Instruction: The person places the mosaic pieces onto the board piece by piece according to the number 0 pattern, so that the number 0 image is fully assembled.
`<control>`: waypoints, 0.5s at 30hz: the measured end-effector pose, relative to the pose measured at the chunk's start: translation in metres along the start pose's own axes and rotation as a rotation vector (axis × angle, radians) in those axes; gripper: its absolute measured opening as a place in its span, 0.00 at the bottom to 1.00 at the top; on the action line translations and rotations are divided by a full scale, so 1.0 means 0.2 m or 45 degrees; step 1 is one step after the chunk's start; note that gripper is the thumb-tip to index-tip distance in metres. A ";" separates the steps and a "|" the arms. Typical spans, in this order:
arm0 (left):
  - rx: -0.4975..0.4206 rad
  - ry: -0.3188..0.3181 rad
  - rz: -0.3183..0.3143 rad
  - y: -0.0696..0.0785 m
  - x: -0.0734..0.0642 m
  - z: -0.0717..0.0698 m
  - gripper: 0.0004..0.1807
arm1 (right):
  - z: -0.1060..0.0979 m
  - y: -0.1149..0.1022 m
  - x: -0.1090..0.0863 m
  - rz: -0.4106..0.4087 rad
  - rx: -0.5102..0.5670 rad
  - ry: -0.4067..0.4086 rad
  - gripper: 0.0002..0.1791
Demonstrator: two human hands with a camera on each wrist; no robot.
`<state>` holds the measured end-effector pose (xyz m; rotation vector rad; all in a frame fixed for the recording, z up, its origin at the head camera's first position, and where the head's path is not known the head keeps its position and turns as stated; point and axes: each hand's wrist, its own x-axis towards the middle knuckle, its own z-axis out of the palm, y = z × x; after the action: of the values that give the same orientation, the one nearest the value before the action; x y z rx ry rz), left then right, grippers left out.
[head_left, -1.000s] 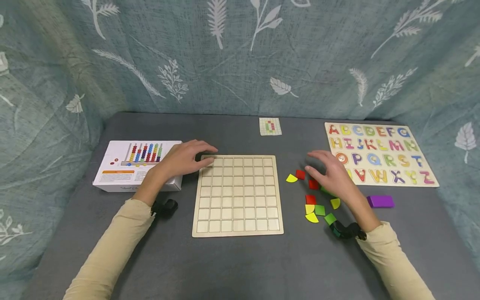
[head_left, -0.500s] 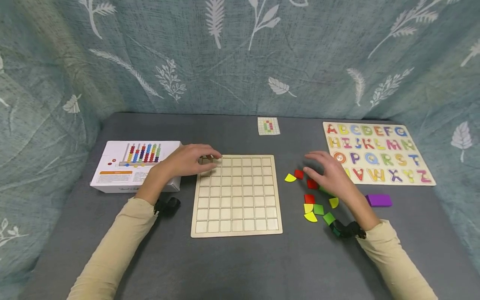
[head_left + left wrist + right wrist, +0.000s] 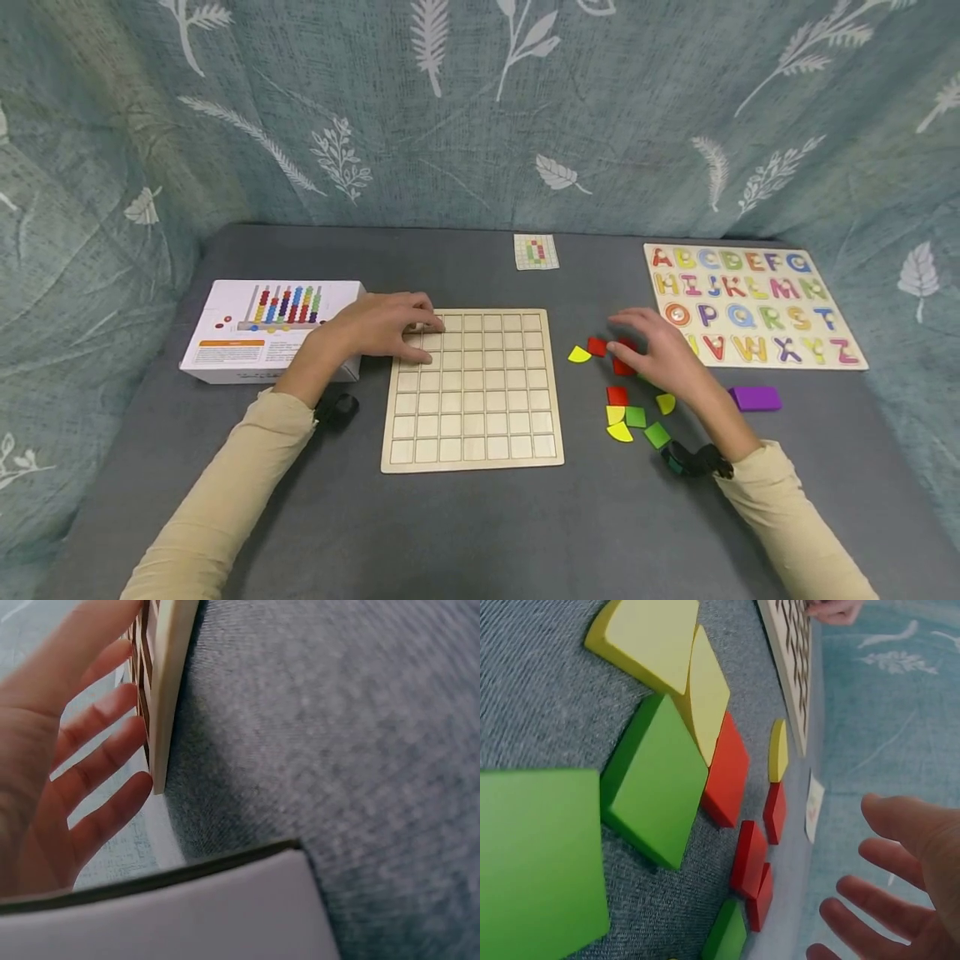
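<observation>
A wooden grid board lies flat in the middle of the table, its square cells bare. My left hand is over the board's far left corner, fingers loosely bent and holding nothing; in the left wrist view its fingertips come right up to the board's edge. My right hand, fingers spread and grasping nothing, hovers above a loose group of small tiles. Among them are red tiles, green square tiles and yellow round-edged tiles. Part of the group is hidden under the right hand and wrist.
A white box with an abacus picture stands at the left, beside my left forearm. An alphabet puzzle board lies at the back right, with a purple block in front. Behind the grid board is a small pattern card.
My left hand has moved a little right and nearer over the board's corner, its thumb now lower across the cells. The right hand stays nearly still, and the tiles lie as before.
</observation>
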<state>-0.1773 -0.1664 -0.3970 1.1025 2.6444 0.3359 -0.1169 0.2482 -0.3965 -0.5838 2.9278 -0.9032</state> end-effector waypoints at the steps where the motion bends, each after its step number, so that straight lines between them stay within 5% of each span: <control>1: 0.004 0.003 -0.005 0.00 0.00 0.00 0.24 | 0.00 0.01 0.00 0.000 -0.005 -0.004 0.21; 15: 0.009 0.057 -0.027 0.00 -0.01 0.02 0.23 | 0.04 0.02 -0.01 -0.039 -0.024 -0.058 0.21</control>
<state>-0.1748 -0.1664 -0.4005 1.0800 2.6961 0.3512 -0.1151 0.2480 -0.4045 -0.6437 2.8973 -0.8545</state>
